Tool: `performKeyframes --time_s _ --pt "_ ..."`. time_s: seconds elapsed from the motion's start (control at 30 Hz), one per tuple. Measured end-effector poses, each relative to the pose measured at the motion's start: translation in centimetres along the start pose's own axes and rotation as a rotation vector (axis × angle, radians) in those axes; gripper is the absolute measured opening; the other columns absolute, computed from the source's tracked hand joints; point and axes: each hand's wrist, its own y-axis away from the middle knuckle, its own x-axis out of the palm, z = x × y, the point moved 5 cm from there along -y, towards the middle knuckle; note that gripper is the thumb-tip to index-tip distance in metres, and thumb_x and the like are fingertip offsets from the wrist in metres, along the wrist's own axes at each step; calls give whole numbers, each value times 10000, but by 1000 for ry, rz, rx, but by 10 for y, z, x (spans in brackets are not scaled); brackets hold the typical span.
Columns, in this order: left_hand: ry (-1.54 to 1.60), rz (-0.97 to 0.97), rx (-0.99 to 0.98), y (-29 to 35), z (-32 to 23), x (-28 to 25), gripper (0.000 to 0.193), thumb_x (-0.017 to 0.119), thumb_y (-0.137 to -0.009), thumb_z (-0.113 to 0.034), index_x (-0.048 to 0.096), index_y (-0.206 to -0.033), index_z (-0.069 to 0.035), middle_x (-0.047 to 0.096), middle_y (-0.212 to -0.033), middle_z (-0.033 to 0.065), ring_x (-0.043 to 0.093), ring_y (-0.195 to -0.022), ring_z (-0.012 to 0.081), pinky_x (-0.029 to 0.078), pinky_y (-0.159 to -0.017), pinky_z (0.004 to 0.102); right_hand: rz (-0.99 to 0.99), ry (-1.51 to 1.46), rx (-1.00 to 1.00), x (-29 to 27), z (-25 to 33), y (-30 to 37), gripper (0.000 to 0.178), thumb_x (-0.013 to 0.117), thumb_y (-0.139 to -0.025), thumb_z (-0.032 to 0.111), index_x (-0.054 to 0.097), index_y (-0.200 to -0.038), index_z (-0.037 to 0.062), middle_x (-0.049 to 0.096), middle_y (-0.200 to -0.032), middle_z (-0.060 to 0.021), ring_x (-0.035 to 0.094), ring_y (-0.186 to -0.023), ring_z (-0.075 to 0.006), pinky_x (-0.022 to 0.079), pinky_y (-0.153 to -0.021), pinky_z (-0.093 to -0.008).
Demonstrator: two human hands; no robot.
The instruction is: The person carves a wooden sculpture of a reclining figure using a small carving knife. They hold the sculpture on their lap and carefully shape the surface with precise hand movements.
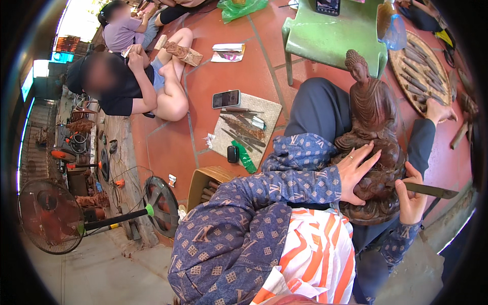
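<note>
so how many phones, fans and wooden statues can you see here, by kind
phones: 2, one on the mat, one on the green stool
fans: 2, a standing fan and a second fan, both on the floor
wooden statues: 2, the large seated figure under the person's hands, and a small carving by the co-worker
total: 6

The carved seated statue point(373, 147) rests on the person's lap. A mat of chisels point(246, 129) lies at its nine o'clock, a round tray of tools point(422, 71) at one o'clock, a plastic chair point(330, 38) at twelve.
</note>
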Motion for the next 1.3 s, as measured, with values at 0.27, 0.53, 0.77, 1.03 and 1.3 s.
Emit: performKeyframes --time_s 0.27,0.53,0.77,1.03,1.3 --pt "0 -1 -1 -1 0 -2 1307 902 -569 -332 98 -1561 -55 130 -1553 318 191 -1437 485 233 -1159 547 13 -73 47 -2 0 0 112 680 -877 68 632 -865 -33 585 -1303 -227 561 -1170 -263 379 -1059 -406" --pt "15 -3 0 0 0 -2 1319 907 -556 -331 97 -1560 -54 126 -1555 319 196 -1436 486 236 -1155 559 7 -43 30 -4 1 -1 106 672 -876 54 623 -832 -28 584 -1302 -228 551 -1189 -271 373 -1067 -425" --pt "1 -6 -6 1 -1 -2 1323 908 -556 -336 93 -1560 -55 133 -1554 317 199 -1437 480 235 -1155 567 -10 -81 90 -11 -11 -2 101 669 -875 46 623 -828 -30 597 -1283 -228 555 -1181 -262 375 -1065 -422" --pt "-3 -3 -21 -1 0 -3 1310 905 -562 -337 102 -1560 -64 136 -1554 310 203 -1435 480 238 -1145 597 5 -40 95 -9 -10 -7 91 664 -880 44 629 -839 -29 591 -1288 -234 555 -1167 -251 373 -1058 -413" --pt "-3 -61 2 2 2 -1 1337 913 -504 -360 141 -1549 -42 160 -1545 325 226 -1427 482 266 -1118 627 40 -52 34 -12 -16 -9 114 654 -893 39 613 -819 -38 575 -1318 -244 544 -1205 -270 374 -1060 -404"
